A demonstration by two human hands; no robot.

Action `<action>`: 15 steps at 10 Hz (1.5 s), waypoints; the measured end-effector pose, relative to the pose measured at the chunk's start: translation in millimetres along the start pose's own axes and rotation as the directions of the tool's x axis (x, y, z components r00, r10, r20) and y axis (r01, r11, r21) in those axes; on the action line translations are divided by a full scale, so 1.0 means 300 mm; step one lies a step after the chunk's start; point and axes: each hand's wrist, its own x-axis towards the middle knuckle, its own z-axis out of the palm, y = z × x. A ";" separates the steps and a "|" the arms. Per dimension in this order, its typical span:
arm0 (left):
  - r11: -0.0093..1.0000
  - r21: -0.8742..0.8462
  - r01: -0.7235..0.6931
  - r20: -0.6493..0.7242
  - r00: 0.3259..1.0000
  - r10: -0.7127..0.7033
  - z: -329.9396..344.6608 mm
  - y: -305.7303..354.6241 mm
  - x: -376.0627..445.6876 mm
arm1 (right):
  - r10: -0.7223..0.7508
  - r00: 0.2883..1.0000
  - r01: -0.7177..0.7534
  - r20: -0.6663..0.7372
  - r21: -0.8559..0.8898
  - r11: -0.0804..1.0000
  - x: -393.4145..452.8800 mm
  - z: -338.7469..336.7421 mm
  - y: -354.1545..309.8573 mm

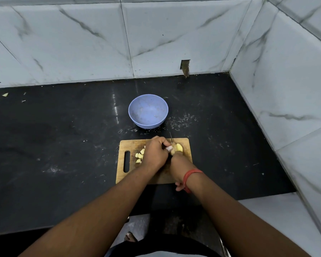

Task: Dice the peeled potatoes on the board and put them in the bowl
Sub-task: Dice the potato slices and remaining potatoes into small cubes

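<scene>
I see my left hand [154,152] curled around a knife [171,139] handle, its fingers closed tight on it, the thin blade pointing away from me over the far edge of the wooden cutting board [182,171]. My right hand [180,166] sits just beside it, fingers bent down onto the peeled potato [178,148] at the right part of the board; I cannot tell exactly how they grip it, since the hand hides its fingertips. A red thread band [191,178] circles my right wrist. Several diced potato pieces [139,155] lie on the board left of my left hand, near the handle slot. The blue bowl [148,111] stands on the black table [63,145] beyond the board, apart from it, and holds no potato. White marbled tiles [156,38] back the table. I read no brand, label or writing on anything here.
</scene>
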 end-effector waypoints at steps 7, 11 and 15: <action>0.997 0.071 0.020 0.007 1.000 -0.021 0.014 0.022 -0.020 | -0.194 0.980 0.198 0.043 -0.284 0.938 0.011 -0.088 0.190; 0.978 0.203 -0.051 0.087 0.996 0.033 -0.002 0.044 -0.030 | -0.614 0.772 0.602 0.166 -0.502 0.621 -0.002 -0.197 0.396; 0.977 0.208 -0.049 0.101 0.994 0.028 0.004 0.041 -0.024 | -0.603 0.794 0.553 0.074 -0.497 0.668 -0.008 -0.151 0.253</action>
